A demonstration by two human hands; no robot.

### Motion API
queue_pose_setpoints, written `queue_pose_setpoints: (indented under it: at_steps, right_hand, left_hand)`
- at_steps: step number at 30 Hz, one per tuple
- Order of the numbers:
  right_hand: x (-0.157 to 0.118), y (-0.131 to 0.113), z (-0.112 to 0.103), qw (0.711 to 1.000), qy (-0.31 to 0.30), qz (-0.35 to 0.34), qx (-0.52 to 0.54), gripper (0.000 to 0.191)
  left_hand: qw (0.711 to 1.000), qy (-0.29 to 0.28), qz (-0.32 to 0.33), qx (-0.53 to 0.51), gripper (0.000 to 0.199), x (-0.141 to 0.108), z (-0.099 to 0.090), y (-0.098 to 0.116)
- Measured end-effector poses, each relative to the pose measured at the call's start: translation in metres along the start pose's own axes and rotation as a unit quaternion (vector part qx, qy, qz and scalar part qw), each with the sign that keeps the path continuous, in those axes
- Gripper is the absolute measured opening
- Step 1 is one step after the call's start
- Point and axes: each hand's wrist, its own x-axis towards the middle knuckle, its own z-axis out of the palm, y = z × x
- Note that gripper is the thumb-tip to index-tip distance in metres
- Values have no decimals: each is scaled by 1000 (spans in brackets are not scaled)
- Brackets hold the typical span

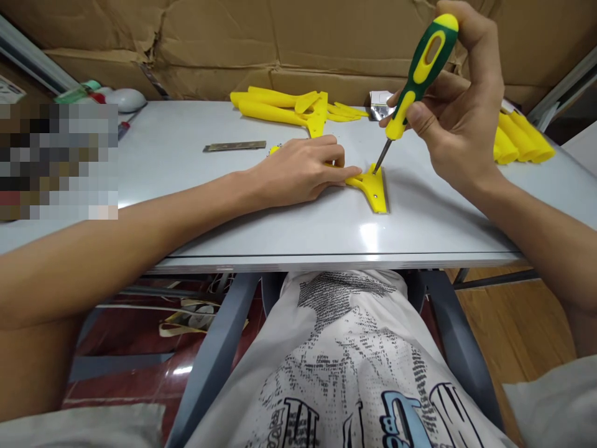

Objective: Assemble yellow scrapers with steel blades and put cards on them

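Observation:
My left hand (303, 169) is closed over the handle of a yellow scraper (374, 190), pressing it flat on the grey-white table (280, 233). The scraper's wide head points right, with a thin blade along its edge and a small screw in its lower part. In my right hand (461, 112) is a green and yellow screwdriver (422, 68), tilted, its tip down on the upper part of the scraper's head. My fingers grip the lower part of its handle.
More yellow scrapers (275, 112) lie at the back, small yellow pieces (345, 112) beside them. A stack of blades (236, 146) is at left. Yellow handles (525, 140) lie at right. A silver packet (380, 104) stands near the cardboard (219, 37). The far left is pixelated.

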Motion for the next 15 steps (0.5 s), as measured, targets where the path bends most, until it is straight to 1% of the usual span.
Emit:
queue_pose_setpoints:
  at_steps: [1, 3, 6, 8, 10, 13, 15]
  right_hand:
    - [0, 3, 0, 1000, -6, -21, 7, 83]
    - [-1, 7, 0, 997, -10, -76, 20, 75]
    - [-3, 3, 3, 996, 4, -88, 20, 58]
    - [-5, -5, 5, 996, 20, -79, 26, 52]
    - [-7, -12, 7, 998, 32, -44, 19, 50]
    - [-10, -19, 9, 999, 45, 3, 10, 53]
    - [-11, -18, 11, 999, 46, 9, 18, 56]
  left_hand:
    - [1000, 0, 4, 5, 50, 0, 0, 0]
    - [1000, 2, 9, 8, 49, 0, -1, -1]
    - [1000, 6, 8, -3, 46, 0, 0, -1]
    - [1000, 11, 3, -13, 45, 0, 1, 1]
    - [1000, 6, -8, -16, 44, 0, 2, 3]
    - [1000, -6, -26, -14, 44, 1, 2, 6]
    - [1000, -6, -24, -16, 43, 2, 2, 6]
